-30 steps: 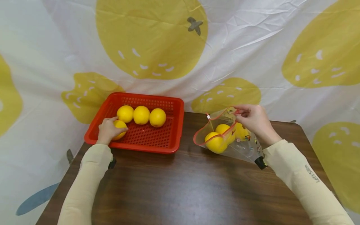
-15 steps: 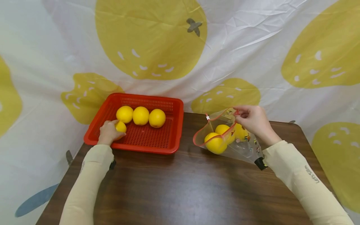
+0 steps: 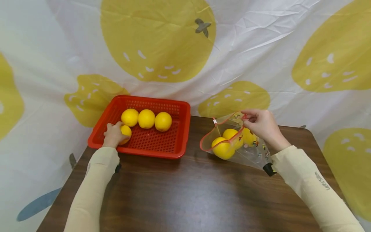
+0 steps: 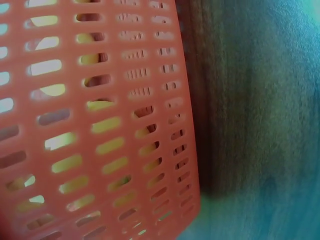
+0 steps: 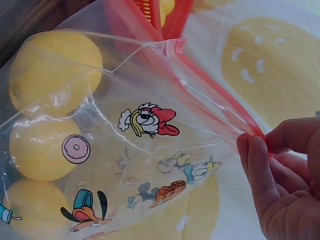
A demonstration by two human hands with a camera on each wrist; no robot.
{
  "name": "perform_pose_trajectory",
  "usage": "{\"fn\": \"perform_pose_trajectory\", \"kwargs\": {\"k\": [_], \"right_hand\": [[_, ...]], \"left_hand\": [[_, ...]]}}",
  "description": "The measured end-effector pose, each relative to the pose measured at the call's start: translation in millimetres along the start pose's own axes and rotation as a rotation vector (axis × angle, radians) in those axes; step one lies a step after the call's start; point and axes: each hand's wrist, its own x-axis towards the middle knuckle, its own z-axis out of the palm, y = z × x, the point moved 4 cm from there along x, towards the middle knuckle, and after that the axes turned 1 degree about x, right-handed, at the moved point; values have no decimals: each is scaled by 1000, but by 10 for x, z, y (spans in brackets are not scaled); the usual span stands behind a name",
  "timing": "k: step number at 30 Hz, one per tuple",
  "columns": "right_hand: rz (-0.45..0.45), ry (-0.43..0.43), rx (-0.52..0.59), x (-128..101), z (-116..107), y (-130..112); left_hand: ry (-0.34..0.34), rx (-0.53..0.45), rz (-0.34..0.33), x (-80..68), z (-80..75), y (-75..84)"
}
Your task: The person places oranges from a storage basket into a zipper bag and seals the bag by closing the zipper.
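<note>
Head view | left hand (image 3: pixel 113 135) curls round fourth lemon (image 3: pixel 126 131) in red basket (image 3: pixel 179 135) | three more beside | right hand (image 3: pixel 261 124) pinches bag (image 3: pixel 249 154) rim open | three lemons bagged

From head height we look forward and down over the dark wooden surface (image 3: pixel 185 193). Our left wrist view sits close against the red slotted plastic basket (image 4: pixel 100 125); the right wrist view closes on the clear cartoon-printed zip bag (image 5: pixel 150 150), which the head view shares.

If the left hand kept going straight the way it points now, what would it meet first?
Probably the nearest loose lemon in the row, just beyond the left hand, which already grips one lemon in the red basket; depth is uncertain.
</note>
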Motion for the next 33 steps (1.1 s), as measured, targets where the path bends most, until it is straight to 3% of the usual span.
{"fn": "perform_pose_trajectory", "kwargs": {"k": [10,20,29,33], "right_hand": [[-6,6,-15,-6,-9,0],[-11,5,-18,0,-12,-6],[-18,2,-17,3,-10,-4],[-20,1,-19,4,-17,-2]], "left_hand": [[67,-10,39,-9,1,-10],[136,4,29,-63,-42,-16],[213,-45,88,-134,-106,90],[233,-96,151,-176,-159,258]]}}
